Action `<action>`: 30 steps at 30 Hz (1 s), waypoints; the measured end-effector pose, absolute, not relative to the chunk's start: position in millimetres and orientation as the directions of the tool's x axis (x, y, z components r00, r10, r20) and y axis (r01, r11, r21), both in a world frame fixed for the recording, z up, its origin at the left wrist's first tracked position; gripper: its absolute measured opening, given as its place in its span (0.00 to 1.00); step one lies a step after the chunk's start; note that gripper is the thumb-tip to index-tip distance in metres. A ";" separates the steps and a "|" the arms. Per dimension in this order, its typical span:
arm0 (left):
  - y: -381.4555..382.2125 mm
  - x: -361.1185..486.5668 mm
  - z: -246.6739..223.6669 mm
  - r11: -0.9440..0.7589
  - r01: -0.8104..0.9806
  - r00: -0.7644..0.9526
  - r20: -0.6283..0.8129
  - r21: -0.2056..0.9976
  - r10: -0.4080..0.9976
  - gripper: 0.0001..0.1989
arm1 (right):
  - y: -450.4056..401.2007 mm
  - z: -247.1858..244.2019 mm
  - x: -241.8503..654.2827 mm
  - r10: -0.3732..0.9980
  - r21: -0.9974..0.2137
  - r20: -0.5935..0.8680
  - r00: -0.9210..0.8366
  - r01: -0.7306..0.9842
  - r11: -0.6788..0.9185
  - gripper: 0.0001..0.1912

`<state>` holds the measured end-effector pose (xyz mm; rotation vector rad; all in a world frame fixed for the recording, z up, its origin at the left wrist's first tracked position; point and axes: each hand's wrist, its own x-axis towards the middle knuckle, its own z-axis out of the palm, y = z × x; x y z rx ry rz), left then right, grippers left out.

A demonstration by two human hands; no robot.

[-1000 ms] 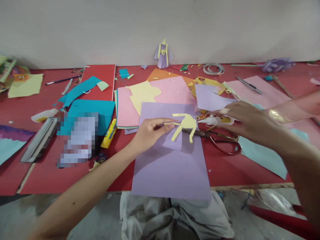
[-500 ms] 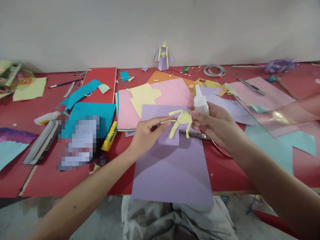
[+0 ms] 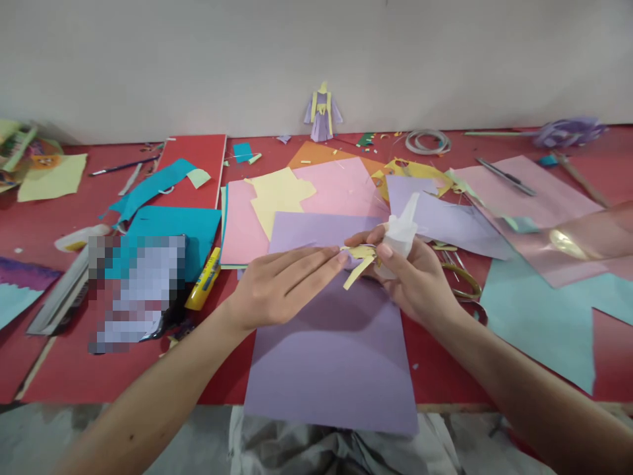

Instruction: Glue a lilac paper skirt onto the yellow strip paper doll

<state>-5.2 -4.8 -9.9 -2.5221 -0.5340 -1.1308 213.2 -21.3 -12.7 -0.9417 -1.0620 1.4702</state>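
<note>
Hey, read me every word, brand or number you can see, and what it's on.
No text reads clearly.
Yellow tube: dark marks, too blurred to read.
Long grey-and-black item at far left: any print is too small or blurred.
Pixelated patch: unreadable.
White glue bottle in the right hand: no lettering visible.

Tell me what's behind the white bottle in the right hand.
The smaller purple paper shows behind the nozzle of the white bottle. Whatever the bottle's body and the right hand cover cannot be seen.
</note>
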 end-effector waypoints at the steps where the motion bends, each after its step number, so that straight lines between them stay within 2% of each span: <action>1: -4.7 -4.9 -8.5 -0.881 0.452 0.620 0.760 -0.141 0.196 0.15 | -20.8 -13.2 213.5 0.990 -0.951 -0.023 -0.136 -0.302 -0.064 0.10; 10: -3.0 -4.9 -6.8 -0.901 0.428 0.628 0.740 -0.071 0.241 0.15 | -19.1 -14.4 217.4 0.990 -0.951 -0.053 -0.130 -0.296 -0.090 0.08; 16: -0.5 -6.2 -10.2 -0.931 0.357 0.598 0.748 0.072 0.287 0.16 | -20.6 -15.8 218.8 0.994 -0.973 -0.019 -0.109 -0.226 -0.043 0.08; 18: -0.9 -6.0 -11.4 -0.930 0.331 0.581 0.743 0.158 0.333 0.15 | -20.4 -15.7 218.1 0.992 -0.972 -0.039 -0.118 -0.225 -0.065 0.09; 21: -3.6 -4.2 -11.2 -0.846 0.363 0.515 0.673 0.390 0.531 0.14 | -19.8 -14.2 216.6 0.984 -0.959 -0.080 -0.161 -0.257 -0.120 0.15; 25: -6.4 0.6 -10.1 -0.532 0.425 0.377 0.391 0.732 0.840 0.10 | -18.8 -12.0 216.4 0.971 -0.977 -0.118 -0.207 -0.152 -0.151 0.20; 27: -5.9 3.2 -11.0 -0.357 0.382 0.312 0.244 0.852 0.918 0.10 | -18.0 -12.0 217.4 0.980 -0.994 -0.096 -0.174 -0.032 -0.103 0.18; 30: -3.7 6.2 -12.8 -0.165 0.284 0.282 0.082 0.945 0.956 0.10 | -16.5 -13.9 219.8 0.997 -0.995 -0.018 -0.072 0.103 -0.010 0.16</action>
